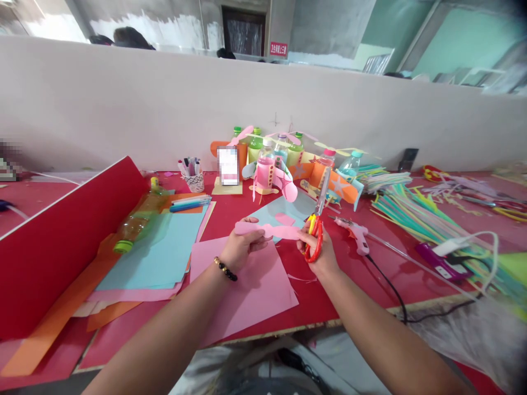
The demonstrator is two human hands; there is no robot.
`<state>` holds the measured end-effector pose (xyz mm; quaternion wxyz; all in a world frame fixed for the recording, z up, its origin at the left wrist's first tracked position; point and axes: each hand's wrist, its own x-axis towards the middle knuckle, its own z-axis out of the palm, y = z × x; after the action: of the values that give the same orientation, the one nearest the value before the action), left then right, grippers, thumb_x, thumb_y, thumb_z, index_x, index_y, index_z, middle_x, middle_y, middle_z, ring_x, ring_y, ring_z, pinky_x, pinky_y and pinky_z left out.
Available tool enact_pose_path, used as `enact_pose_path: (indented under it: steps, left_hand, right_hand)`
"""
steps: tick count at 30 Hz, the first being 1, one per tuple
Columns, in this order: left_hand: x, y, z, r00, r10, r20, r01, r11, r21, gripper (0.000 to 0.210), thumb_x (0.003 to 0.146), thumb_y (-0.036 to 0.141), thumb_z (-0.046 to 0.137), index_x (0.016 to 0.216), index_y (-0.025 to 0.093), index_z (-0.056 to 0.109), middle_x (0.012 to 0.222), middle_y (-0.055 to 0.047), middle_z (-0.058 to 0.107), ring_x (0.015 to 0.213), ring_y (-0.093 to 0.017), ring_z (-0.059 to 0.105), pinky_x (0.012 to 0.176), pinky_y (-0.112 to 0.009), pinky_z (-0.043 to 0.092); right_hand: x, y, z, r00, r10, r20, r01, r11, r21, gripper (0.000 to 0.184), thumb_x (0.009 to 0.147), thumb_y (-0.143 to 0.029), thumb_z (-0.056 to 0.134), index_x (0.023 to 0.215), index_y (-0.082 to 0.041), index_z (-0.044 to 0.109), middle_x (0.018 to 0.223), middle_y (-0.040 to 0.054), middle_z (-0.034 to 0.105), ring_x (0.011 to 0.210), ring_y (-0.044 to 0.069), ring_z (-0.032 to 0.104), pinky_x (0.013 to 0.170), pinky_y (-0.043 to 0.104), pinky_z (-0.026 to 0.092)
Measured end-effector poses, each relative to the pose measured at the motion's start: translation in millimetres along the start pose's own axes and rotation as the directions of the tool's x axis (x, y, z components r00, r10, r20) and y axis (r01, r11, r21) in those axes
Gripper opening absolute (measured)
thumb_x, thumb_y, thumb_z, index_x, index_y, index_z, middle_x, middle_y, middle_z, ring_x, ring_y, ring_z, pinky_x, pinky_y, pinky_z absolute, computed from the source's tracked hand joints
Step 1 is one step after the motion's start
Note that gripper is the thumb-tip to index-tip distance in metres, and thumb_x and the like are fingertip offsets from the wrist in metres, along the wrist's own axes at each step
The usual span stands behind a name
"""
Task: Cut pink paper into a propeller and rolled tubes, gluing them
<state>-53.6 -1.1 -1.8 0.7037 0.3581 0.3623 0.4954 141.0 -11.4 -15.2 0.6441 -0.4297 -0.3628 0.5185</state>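
- Left hand [244, 247]: fingers pinched on left end of pink paper strip [282, 232].
- Right hand [323, 255]: closed around scissors [319, 233], blades pointing away from person; fingertips also at strip's right end.
- Strip: held between both hands, in front of bottle models [265, 173].
- Pink sheet [247, 296]: on red counter [379, 282], below left hand.
- Glue gun [359, 237]: lying just right of right hand.
- Blue paper stack [152, 252]: left of pink sheet.
- Clear bottle [142, 219]: lying beside stack.
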Motion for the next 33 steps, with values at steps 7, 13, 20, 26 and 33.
enact_pose_path:
  steps: [7,13,20,26,33]
  left_hand:
    - [9.1,0.5,-9.8,0.992,0.019,-0.124,-0.017,1.0,0.021,0.03,0.064,0.028,0.073,0.083,0.015,0.053,0.071,-0.001,0.064,0.076,-0.016,0.066,0.07,-0.027,0.053]
    - [12.6,5.7,-15.4,0.991,0.036,-0.127,-0.037,0.999,-0.004,0.028,0.066,0.029,0.072,0.074,0.017,0.048,0.064,0.003,0.06,0.075,-0.015,0.067,0.067,-0.025,0.054]
    - [11.3,9.2,-15.1,0.986,0.037,-0.165,-0.041,0.999,-0.024,0.026,0.068,0.03,0.071,0.075,0.017,0.05,0.063,0.003,0.062,0.066,-0.012,0.065,0.067,-0.025,0.054]
    - [9.7,10.4,-15.4,0.99,0.034,-0.14,-0.041,0.998,-0.046,0.026,0.069,0.032,0.072,0.077,0.016,0.052,0.067,0.002,0.063,0.072,-0.014,0.066,0.069,-0.026,0.053]
    - [4.4,0.8,-9.7,0.996,-0.088,0.023,0.087,0.994,0.07,0.033,0.069,0.037,0.071,0.083,0.009,0.063,0.095,-0.016,0.067,0.098,-0.025,0.062,0.081,-0.032,0.05]
  right_hand:
    - [1.3,-0.7,-2.5,0.999,-0.039,-0.022,0.039,0.999,0.014,0.028,0.066,-0.021,0.068,0.082,-0.023,0.045,0.058,-0.0088,0.048,0.041,0.007,0.046,0.038,0.018,0.031]
    - [2.3,-2.3,-3.3,0.997,-0.035,-0.069,0.037,0.999,0.026,0.026,0.065,-0.02,0.067,0.081,-0.022,0.046,0.058,-0.008,0.049,0.041,0.007,0.046,0.039,0.018,0.032]
    - [3.0,-1.3,-5.4,0.996,-0.059,-0.065,0.063,0.997,0.054,0.026,0.065,-0.02,0.068,0.081,-0.022,0.047,0.057,-0.0087,0.049,0.042,0.007,0.046,0.04,0.02,0.034]
    - [2.5,-3.5,-5.6,0.994,-0.061,-0.09,0.066,0.996,0.053,0.028,0.066,-0.021,0.069,0.082,-0.022,0.047,0.056,-0.0084,0.051,0.042,0.008,0.047,0.04,0.019,0.033]
    - [1.2,-0.7,-3.8,0.997,-0.069,-0.038,0.07,0.997,0.043,0.026,0.068,-0.022,0.069,0.081,-0.022,0.046,0.054,-0.0082,0.051,0.043,0.008,0.049,0.04,0.018,0.034]
